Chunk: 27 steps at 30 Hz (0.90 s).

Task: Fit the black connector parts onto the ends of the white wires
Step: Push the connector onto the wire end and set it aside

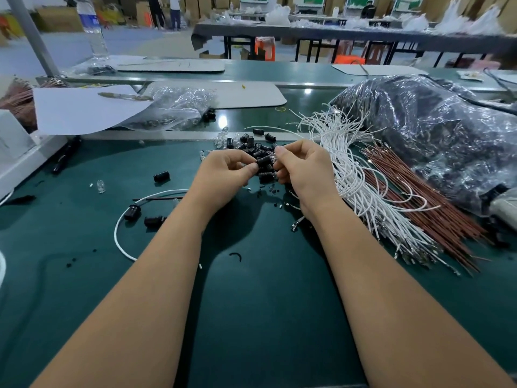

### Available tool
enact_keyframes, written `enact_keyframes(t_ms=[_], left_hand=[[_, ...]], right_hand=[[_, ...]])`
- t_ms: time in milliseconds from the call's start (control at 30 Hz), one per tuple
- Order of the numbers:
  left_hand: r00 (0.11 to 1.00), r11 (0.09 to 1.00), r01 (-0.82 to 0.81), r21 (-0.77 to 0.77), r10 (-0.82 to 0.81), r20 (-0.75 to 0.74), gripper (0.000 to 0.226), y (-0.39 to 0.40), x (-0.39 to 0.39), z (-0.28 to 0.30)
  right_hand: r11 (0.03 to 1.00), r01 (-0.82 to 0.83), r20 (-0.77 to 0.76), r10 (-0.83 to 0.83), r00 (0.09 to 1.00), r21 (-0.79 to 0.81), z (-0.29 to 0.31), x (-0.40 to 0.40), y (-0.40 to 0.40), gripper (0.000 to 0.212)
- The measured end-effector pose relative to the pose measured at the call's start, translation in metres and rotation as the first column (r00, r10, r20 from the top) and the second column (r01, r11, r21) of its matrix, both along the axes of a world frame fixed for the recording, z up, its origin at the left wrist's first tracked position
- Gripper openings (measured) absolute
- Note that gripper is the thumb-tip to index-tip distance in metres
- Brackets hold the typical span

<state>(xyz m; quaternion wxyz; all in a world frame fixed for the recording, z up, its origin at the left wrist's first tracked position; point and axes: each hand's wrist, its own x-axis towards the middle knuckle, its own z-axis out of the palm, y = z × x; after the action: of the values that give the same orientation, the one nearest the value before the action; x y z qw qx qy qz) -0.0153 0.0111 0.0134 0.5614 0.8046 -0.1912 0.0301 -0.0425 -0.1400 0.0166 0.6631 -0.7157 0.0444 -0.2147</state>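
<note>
- A small black cylindrical plastic connector part point(264, 161) is held just above the green work mat point(251, 275), between both hands, in front of the loose heap of black connector parts point(253, 145).
- The left hand point(223, 175) pinches its left end between thumb and curled fingers; the right hand point(303, 169) grips the other end, where something small and clear shows at the fingertips. What that piece is I cannot tell.
- No white wire can be seen entering the part, so the step in hand looks like picking and readying a connector, not yet the fitting.
- The fanned bundle of thin white insulated wires point(355, 175) lies just right of the right hand, beside a sheaf of reddish-brown wires point(425, 197).
- The next move likely calls for freeing the right hand to draw one white wire, then lining its terminal end up with the connector's opening.
- A single white wire point(119, 233) curves on the mat at left, a black part at its end.
</note>
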Motion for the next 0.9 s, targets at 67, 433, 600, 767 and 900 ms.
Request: enact_keyframes(t_ms=[67, 433, 600, 767, 900], left_hand=[[1.0, 1.0, -0.01, -0.008, 0.01, 0.012, 0.015, 0.0006, 0.0008, 0.0004], [0.997, 0.999, -0.021, 0.027, 0.019, 0.068, 0.012, -0.0004, 0.0008, 0.0025], [0.995, 0.999, -0.027, 0.034, 0.024, 0.095, 0.016, 0.0019, -0.0007, 0.0022], [0.985, 0.996, -0.069, 0.057, 0.059, 0.161, 0.016, 0.0012, -0.0021, 0.0005], [0.98, 0.993, -0.085, 0.079, 0.069, 0.188, 0.009, -0.0005, -0.0018, -0.0003]], right_hand=[[1.0, -0.01, -0.002, 0.01, 1.0, 0.001, -0.0007, 0.0005, -0.0001, 0.014], [0.998, -0.048, 0.009, 0.048, 0.999, 0.032, -0.0003, 0.0012, 0.001, 0.015], [0.998, -0.048, -0.022, 0.047, 0.999, -0.03, -0.0013, -0.0016, 0.0026, 0.019], [0.996, -0.014, -0.018, 0.012, 1.0, -0.087, -0.0016, -0.0038, 0.0045, 0.019], [0.994, 0.001, -0.007, -0.002, 1.0, -0.111, -0.0014, -0.005, 0.0046, 0.019]])
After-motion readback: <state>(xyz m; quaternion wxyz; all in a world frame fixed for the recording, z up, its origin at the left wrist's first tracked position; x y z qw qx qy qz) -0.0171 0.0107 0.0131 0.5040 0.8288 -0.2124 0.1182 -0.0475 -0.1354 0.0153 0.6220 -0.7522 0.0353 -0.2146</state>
